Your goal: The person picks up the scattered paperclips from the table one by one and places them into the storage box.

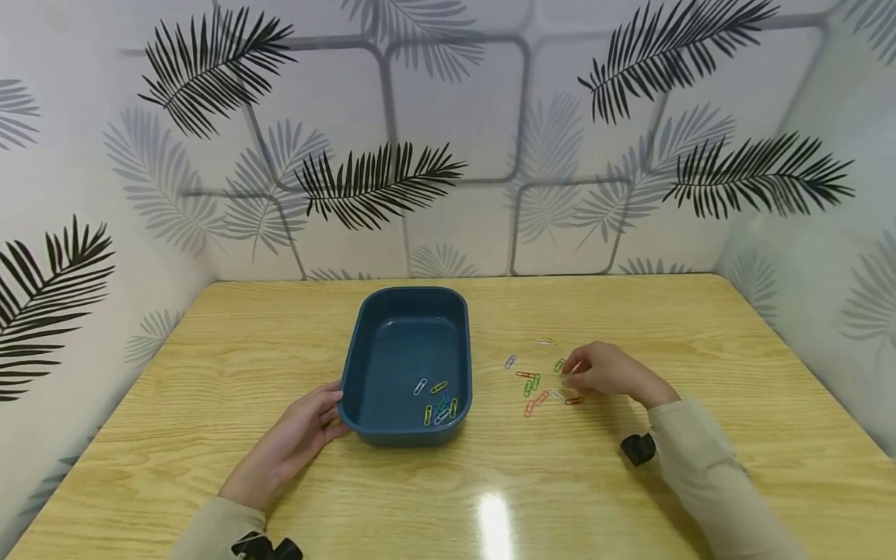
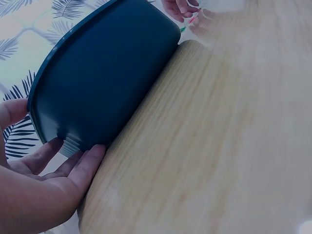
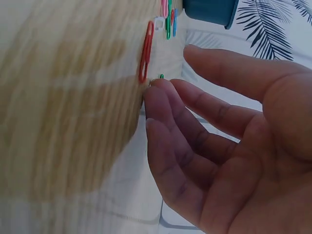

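A dark blue plastic tray [image 1: 413,342] stands left of centre on the table, with several coloured paper clips inside, including a white paper clip [image 1: 420,386]. My left hand [image 1: 301,435] holds its near left side, thumb at the rim and fingertips against the outer wall [image 2: 102,83]. To the right, my right hand [image 1: 607,373] hovers low at loose paper clips, thumb apart from the fingers and nothing visible between them. Nearest to it are a red paper clip [image 3: 146,51] and a green paper clip [image 1: 559,364]. A white paper clip [image 1: 556,396] lies just left of the red one.
More paper clips lie between tray and right hand: a blue paper clip [image 1: 510,362], a pink paper clip [image 1: 541,398], several others. Farther back is a pale yellow and white pair [image 1: 546,341]. A leaf-patterned wall [image 1: 448,233] borders the wooden table [image 1: 266,327].
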### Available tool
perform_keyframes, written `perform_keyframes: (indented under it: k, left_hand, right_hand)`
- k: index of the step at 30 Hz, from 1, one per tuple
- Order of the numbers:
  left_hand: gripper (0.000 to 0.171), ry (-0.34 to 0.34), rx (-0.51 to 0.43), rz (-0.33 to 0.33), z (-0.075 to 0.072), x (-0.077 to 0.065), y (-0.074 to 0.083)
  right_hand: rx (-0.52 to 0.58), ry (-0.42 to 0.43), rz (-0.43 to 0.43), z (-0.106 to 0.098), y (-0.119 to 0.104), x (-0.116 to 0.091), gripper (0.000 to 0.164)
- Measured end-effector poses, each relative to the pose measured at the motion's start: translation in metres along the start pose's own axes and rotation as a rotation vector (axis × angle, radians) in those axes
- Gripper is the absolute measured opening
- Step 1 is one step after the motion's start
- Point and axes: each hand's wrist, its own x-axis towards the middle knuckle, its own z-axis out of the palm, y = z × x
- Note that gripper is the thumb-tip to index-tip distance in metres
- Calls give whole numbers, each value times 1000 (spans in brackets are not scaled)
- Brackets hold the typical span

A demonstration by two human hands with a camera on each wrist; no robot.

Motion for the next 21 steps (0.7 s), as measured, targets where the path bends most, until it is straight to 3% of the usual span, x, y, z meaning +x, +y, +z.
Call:
perform_keyframes:
  k: [7, 21]
  left_hand:
    - [56, 8, -2, -5, 1, 0, 0]
    - [54, -2, -7, -4, 0, 1, -1]
  right_hand:
    - [46, -15, -8, 9, -7, 3, 21]
    - [13, -19, -36, 17, -14, 2, 11]
